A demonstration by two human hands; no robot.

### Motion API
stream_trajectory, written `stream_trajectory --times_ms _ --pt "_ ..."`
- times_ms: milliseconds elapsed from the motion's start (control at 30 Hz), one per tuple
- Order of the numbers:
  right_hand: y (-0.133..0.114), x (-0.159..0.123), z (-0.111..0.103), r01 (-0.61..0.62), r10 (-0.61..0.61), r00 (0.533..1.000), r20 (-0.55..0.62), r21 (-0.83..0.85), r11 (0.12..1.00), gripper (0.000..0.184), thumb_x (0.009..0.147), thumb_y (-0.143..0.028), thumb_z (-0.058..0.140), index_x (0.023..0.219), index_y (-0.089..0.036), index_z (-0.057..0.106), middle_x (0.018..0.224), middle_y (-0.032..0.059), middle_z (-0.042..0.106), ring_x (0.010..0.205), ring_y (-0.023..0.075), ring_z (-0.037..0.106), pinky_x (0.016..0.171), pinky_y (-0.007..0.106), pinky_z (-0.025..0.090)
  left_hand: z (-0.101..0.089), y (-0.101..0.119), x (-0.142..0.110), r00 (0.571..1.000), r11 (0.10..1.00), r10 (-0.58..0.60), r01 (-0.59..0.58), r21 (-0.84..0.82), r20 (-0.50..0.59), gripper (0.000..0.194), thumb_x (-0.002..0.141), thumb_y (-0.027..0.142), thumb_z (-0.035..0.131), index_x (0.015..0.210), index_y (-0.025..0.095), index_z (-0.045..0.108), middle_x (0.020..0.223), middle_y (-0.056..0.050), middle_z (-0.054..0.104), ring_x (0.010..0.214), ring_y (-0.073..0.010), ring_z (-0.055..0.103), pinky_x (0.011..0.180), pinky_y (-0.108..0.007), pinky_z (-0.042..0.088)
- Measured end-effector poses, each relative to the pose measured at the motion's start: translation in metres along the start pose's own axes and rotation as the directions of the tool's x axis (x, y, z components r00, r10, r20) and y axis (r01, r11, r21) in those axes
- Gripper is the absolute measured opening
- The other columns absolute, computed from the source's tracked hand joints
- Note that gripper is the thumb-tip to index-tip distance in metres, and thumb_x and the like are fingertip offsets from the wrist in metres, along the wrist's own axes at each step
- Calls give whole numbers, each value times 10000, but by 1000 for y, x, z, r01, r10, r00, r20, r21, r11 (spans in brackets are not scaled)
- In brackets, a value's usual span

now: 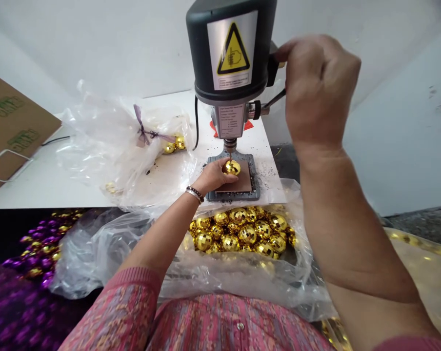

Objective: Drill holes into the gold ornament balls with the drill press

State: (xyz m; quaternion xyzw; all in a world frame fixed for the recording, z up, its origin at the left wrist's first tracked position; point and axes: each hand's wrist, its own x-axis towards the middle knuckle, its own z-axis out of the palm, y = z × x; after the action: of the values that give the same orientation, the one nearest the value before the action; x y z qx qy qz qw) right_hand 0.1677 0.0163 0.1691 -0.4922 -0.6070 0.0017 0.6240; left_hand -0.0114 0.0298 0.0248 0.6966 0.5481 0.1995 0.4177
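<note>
Head view: what sits at the left?
"Flat brown cardboard point(13, 122), then glossy purple balls point(47, 234) and crumpled clear plastic point(109, 141)."
"And the near hand?"
"The left hand point(221, 176) pinches a mirror-faceted gold ball point(234, 167) between thumb and fingers, over a smooth brown board point(244, 182), right beneath the slim drill bit point(230, 156)."
"Farther right?"
"Past the rounded black drill press point(230, 91), the right hand point(315, 85) is curled in a fist around the lever point(275, 99)."

The drill press point(229, 121) stands on the table point(59, 187) behind the piled baubles point(247, 234), right of the box point(13, 119)
</note>
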Motion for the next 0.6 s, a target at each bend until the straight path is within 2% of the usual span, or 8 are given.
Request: stream_trajectory --times_ms 100,200,367,600 --pt "-2 -30 -3 17 -17 998 -60 -4 1000 430 880 -272 391 1020 -79 748 619 -6 469 623 82 461 813 286 486 2 -2 0 1000 1000 11 -11 -25 -2 690 677 247 849 1328 154 641 1106 -72 751 978 -206 672 936 -343 517" --pt "2 -51 -5 -1 -1 998 -56 -44 999 427 848 -241 414 1073 -91 745 693 25 578 622 89 515 857 300 529 3 -4 0 1000 999 27 -27 -48 -4 669 679 241 845 1313 164 648 1080 -57 752 959 -197 670 921 -336 522" --pt "13 -66 -2 60 -69 989 -132 -70 996 411 856 -224 418 1058 -105 754 890 87 711 718 113 618 816 286 551 4 -3 -1 1000 998 29 -29 -50 -10 683 678 227 847 1325 163 638 1084 -54 745 933 -184 658 903 -324 520" --pt "37 -81 4 158 -180 975 -132 -159 975 399 972 -293 336 1142 -233 692 1036 35 711 902 137 685 854 325 573 4 -7 0 996 993 80 -77 -94 25 533 698 222 820 1206 154 671 985 -24 735 902 -179 649 840 -295 505"
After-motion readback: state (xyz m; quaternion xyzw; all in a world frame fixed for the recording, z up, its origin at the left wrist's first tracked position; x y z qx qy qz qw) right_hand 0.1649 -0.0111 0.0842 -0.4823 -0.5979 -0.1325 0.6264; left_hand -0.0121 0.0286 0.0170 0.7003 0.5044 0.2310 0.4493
